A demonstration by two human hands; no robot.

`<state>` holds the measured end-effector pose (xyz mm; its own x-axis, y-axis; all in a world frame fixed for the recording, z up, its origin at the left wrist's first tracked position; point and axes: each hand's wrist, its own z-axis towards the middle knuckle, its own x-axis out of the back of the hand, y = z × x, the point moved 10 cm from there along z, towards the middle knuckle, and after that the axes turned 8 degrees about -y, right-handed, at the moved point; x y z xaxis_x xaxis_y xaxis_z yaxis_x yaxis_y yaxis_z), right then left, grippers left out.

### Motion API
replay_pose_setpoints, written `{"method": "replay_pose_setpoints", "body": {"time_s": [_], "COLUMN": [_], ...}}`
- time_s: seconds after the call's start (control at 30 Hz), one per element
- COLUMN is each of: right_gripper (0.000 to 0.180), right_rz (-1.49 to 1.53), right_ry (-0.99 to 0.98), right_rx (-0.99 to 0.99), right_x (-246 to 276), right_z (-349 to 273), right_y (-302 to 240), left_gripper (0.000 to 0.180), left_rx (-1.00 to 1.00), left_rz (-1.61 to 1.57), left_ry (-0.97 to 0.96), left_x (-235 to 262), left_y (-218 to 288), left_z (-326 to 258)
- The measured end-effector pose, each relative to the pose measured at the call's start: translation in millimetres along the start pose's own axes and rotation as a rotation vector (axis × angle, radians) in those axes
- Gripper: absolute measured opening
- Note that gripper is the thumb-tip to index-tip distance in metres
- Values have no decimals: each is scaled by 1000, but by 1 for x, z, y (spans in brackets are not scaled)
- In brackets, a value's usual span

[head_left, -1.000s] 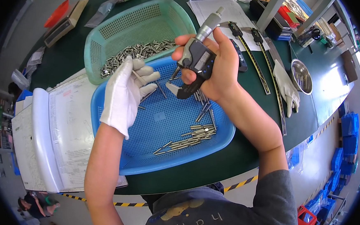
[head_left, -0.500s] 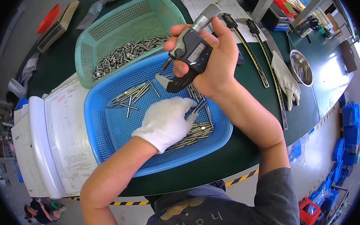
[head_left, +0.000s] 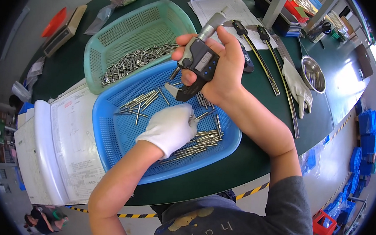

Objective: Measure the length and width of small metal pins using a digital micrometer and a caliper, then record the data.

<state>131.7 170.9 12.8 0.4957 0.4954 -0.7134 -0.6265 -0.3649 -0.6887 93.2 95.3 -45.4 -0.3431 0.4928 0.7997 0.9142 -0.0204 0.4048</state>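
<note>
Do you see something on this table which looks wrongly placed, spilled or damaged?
Nothing looks spilled or damaged. One small oddity: the left hand is gloved, while the right hand, holding the micrometer, is bare, though a loose glove lies beside the calipers. Some pins in the blue basket also lie crosswise, untidily.

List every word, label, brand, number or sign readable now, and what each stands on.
Wording is left uncopied; only its place is told.
Grey shirt: large pale letters, legible.
Micrometer in the right hand: digits on its small screen, too blurred to read surely.
Drawing sheet: fine print and a red mark, too small to read.
Two calipers: markings along their beams, too small to read.
</note>
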Motion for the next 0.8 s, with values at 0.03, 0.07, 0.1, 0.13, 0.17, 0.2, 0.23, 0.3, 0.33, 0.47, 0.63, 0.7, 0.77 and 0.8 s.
{"method": "replay_pose_setpoints", "body": {"time_s": [0.03,0.07,0.1,0.13,0.17,0.2,0.23,0.3,0.33,0.47,0.63,0.7,0.77,0.8], "right_gripper": [61,61,61,60,60,59,59,57,56,59,60,61,64,60], "right_rz": [-5,21,47,87,108,123,138,113,80,22,-68,-105,-71,-69], "right_ry": [-10,-15,-21,-44,-49,-59,-68,-65,-46,-32,-29,-36,-14,-33], "right_rx": [-2,-1,-2,-8,-17,-30,-48,-79,-92,-126,-170,-166,-149,-135], "right_x": [0,1,3,1,-1,-3,-3,-5,-4,-3,-2,-2,-1,-2], "right_z": [0,0,-1,-1,-2,-2,-2,-2,-2,-3,-3,-2,-4,-4], "right_y": [0,1,1,1,2,3,5,9,10,11,17,17,14,13], "left_gripper": [21,23,22,21,20,18,14,11,11,14,14,13,12,11], "left_rx": [-45,-35,-4,-22,-42,-74,-101,-136,-138,-131,-112,-110,-130,-148], "left_rz": [-54,-106,-239,-347,-454,-687,-813,-1057,-1064,-1107,-1150,-1245,-1282,-1317], "left_ry": [18,47,63,166,271,303,349,439,452,450,400,388,397,405], "left_x": [3,13,20,34,47,49,58,69,71,80,75,73,76,77], "left_y": [-1,-7,-18,-28,-38,-53,-60,-69,-68,-60,-59,-62,-62,-62], "left_z": [-1,-3,-5,-10,-16,-15,-18,-24,-26,-37,-37,-38,-40,-41]}}
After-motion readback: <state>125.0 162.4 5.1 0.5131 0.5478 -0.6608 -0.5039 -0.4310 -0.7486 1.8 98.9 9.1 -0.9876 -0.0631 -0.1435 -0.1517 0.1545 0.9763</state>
